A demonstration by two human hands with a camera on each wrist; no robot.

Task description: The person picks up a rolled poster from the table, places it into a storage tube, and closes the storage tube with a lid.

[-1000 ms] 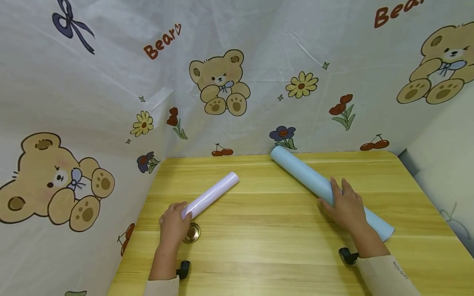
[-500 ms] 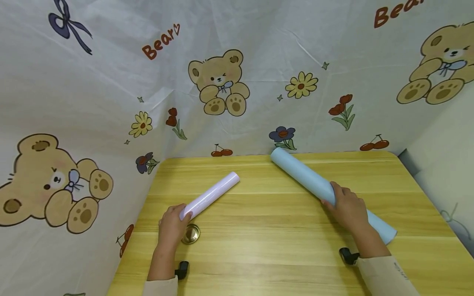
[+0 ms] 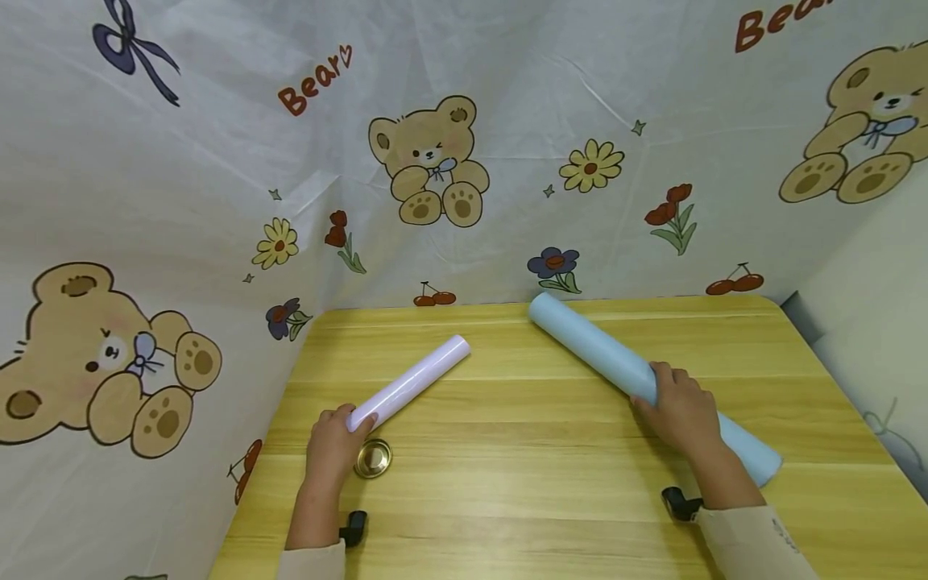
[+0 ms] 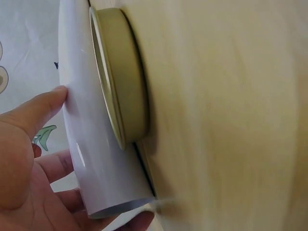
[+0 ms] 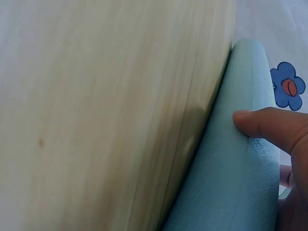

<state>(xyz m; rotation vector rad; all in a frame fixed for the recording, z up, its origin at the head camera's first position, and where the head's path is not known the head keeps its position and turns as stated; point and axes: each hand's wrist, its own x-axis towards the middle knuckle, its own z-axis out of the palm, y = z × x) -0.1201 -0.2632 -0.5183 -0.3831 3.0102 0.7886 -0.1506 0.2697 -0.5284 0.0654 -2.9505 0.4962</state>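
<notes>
My left hand (image 3: 331, 445) grips the near end of a glossy lilac roll (image 3: 412, 382) lying slantwise on the wooden table. In the left wrist view its thumb presses the roll's side, with other fingers around the hollow end. Close beside that hand is a shallow, round gold tin (image 3: 373, 458); the left wrist view shows the tin's smooth side wall (image 4: 130, 77). Over on the right, my right hand (image 3: 677, 408) holds a longer, thicker light blue roll (image 3: 590, 340) across its lower half. The thumb lies on its finely creased surface (image 5: 221, 168) in the right wrist view; most other fingers are hidden there.
The wooden table (image 3: 507, 483) meets a white cloth (image 3: 500, 105) printed with bears and flowers at the back and left. The blue roll's far end lies near the back edge. A pale surface with a thin cord (image 3: 890, 427) is beyond the right edge.
My right hand and the blue roll have slid a little nearer and to the right. My left hand has shifted slightly left, along with the lilac roll's near end.
</notes>
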